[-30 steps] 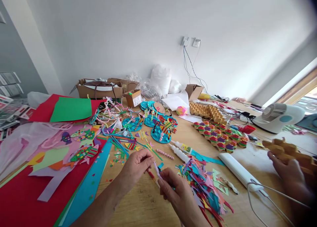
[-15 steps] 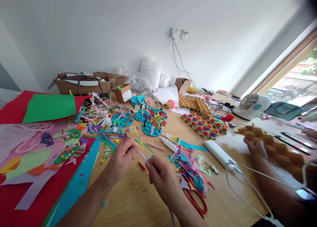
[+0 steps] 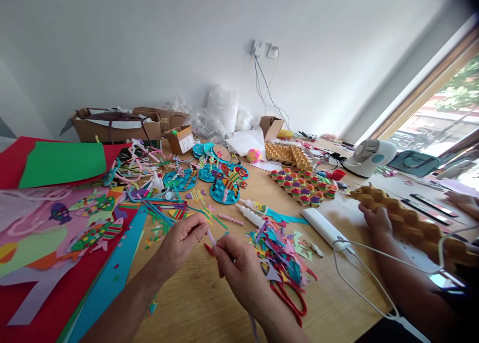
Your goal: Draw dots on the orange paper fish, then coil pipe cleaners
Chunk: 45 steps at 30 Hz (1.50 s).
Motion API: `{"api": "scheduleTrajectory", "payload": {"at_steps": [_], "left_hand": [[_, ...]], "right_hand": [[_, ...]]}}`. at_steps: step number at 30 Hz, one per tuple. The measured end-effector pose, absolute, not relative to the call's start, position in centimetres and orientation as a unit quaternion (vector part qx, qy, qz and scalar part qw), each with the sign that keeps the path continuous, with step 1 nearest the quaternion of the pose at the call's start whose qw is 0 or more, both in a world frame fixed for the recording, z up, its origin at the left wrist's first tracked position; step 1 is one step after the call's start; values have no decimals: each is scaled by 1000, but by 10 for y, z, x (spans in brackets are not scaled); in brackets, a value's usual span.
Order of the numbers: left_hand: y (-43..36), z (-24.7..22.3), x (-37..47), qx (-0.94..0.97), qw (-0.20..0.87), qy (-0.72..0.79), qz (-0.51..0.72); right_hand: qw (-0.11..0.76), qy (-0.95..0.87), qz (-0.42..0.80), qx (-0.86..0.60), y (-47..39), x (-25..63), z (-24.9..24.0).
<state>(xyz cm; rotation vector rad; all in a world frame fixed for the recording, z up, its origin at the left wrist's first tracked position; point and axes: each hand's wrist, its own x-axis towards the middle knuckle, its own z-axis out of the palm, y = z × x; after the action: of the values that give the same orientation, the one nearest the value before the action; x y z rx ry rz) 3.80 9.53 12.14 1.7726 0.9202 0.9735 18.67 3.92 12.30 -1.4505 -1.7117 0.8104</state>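
A thin light-purple paper strip (image 3: 211, 238) stretches between my two hands above the table. My left hand (image 3: 187, 238) pinches its upper end between thumb and fingers. Lower down, my right hand (image 3: 235, 263) grips the same strip, and a tail of it hangs below my right wrist. Just behind my hands lies a red pen-like thing (image 3: 209, 250), partly hidden. Red-handled scissors (image 3: 294, 303) rest by my right forearm, their blades under a heap of coloured paper scraps (image 3: 280, 250). A twisted pink paper strip (image 3: 231, 219) lies beyond my hands.
Coloured sheets with paper fish (image 3: 97, 233) cover the left side. Glue bottles (image 3: 251, 215), blue decorated plates (image 3: 224, 190) and a painted egg tray (image 3: 303, 187) stand farther back. At right, another person's hand (image 3: 376, 223) holds a brown egg tray (image 3: 404, 220), near a power strip (image 3: 325, 228) with a white cable.
My view has turned slightly right, so everything sits a little farther left. Both hands keep their pinch on the purple strip, with little other movement.
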Motion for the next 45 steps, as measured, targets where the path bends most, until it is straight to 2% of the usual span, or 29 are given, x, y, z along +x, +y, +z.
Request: {"api": "scheduleTrajectory", "payload": {"at_steps": [9, 14, 21, 24, 30, 42, 45], "left_hand": [[94, 117, 42, 649, 481, 380, 451], [91, 118, 46, 607, 545, 349, 461], [95, 119, 40, 572, 521, 379, 508], [97, 122, 36, 572, 505, 394, 513], [100, 123, 34, 652, 369, 442, 494], [99, 127, 31, 523, 534, 394, 534], [101, 131, 28, 526, 519, 409, 536]], "right_hand": [[395, -611, 447, -521, 47, 195, 112], [427, -559, 507, -498, 51, 189, 114], [451, -485, 601, -447, 46, 185, 114], [437, -473, 602, -471, 42, 187, 111], [425, -520, 544, -503, 37, 186, 110], [430, -495, 608, -447, 48, 187, 115], [435, -481, 618, -444, 51, 189, 114]]}}
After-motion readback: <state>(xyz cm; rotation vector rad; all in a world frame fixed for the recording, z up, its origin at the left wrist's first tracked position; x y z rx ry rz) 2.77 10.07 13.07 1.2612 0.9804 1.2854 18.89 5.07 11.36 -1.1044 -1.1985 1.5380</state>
